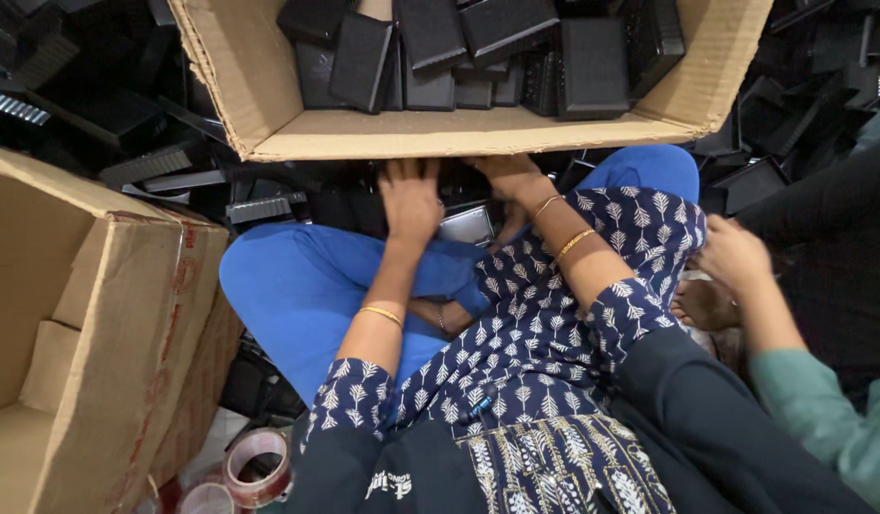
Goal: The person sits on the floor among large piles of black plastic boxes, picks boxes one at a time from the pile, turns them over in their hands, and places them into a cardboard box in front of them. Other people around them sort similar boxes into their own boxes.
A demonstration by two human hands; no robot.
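Observation:
I sit cross-legged in blue trousers, both arms stretched forward. My left hand [410, 198] lies palm-down on a dark pile of black plastic pieces just below the front flap of a cardboard box [440, 133]; its fingertips are in shadow and I cannot tell if it grips anything. My right hand [509, 181], with two gold bangles at the wrist, curls around the edge of a flat black plastic piece [467, 227] that lies between the two hands.
The box ahead holds several black plastic cases [478, 48]. More black parts [154, 162] are heaped around it. An open cardboard box [88, 324] stands at left. Tape rolls [259, 466] lie bottom left. A co-worker's hand [735, 255] with a green sleeve reaches in at right.

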